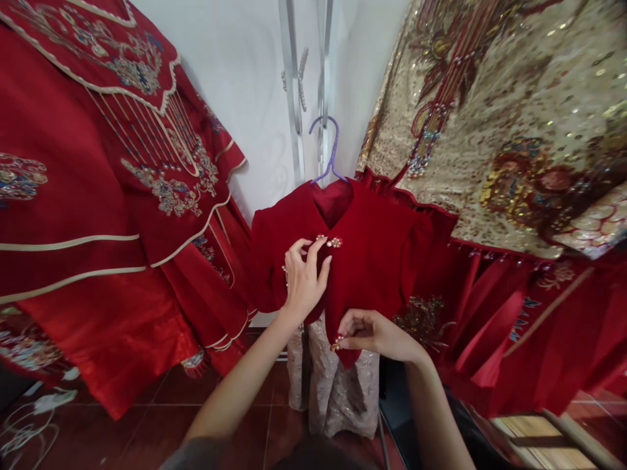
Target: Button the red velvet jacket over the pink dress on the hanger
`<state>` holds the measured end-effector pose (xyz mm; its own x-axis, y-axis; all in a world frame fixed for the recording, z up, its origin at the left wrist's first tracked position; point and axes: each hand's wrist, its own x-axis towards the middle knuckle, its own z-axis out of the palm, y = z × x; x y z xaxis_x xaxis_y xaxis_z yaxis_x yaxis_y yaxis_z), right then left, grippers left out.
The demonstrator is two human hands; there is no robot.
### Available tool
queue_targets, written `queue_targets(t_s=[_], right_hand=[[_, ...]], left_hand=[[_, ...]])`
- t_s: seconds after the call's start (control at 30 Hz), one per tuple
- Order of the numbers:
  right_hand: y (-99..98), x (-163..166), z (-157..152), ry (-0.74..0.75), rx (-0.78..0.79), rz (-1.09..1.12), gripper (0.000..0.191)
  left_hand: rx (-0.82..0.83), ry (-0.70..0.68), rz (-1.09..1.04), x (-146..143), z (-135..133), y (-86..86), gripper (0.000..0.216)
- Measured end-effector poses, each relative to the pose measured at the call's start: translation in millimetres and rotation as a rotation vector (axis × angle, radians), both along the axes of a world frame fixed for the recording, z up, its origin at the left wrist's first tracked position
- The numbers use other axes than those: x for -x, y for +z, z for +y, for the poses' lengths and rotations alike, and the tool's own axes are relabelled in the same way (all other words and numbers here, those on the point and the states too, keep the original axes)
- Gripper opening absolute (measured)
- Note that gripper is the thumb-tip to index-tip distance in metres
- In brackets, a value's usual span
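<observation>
A short red velvet jacket (372, 241) with a V neck hangs on a purple hanger (335, 147). A jewelled clasp (335, 242) of gold and pearl-like beads joins its front at chest height. My left hand (304, 277) lies over the jacket's left front, fingers spread and slightly bent, the index fingertip at the clasp. Lower down, my right hand (375, 334) pinches a second beaded clasp (336, 343) at the front edge, between thumb and fingers. Below the upper clasp the two front edges hang apart. Pale shiny patterned fabric (337, 391) hangs beneath the jacket.
Red embroidered garments (98, 183) with beaded fringes hang at left. A gold sequined garment (514, 130) and red pleated cloth (553, 326) hang at right. A metal rack post (292, 85) stands behind. White cables (29, 424) lie on the tiled floor at lower left.
</observation>
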<state>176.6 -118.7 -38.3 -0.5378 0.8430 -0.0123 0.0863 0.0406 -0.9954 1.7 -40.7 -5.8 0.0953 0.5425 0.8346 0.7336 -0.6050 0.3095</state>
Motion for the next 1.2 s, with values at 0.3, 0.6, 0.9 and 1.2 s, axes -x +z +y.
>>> queue_targets(t_s=[0.3, 0.6, 0.9, 1.2], right_hand=[[11.0, -15, -8, -0.003, -0.067, -0.018, 0.024], [73.5, -11, 30, -0.325, -0.374, -0.039, 0.030], [97.6, 43, 77, -0.596, -0.626, -0.018, 0.080], [144.3, -56, 76, -0.844, -0.721, -0.809, 0.070]], left_hand=[[-0.093, -0.215, 0.385, 19, 36, 47.4, 0.016], [0.087, -0.390, 0.326, 23, 46, 64.2, 0.016], [-0.078, 0.243, 0.329, 35, 38, 61.4, 0.048], [-0.098, 0.342, 0.289, 94, 48, 103.7, 0.021]])
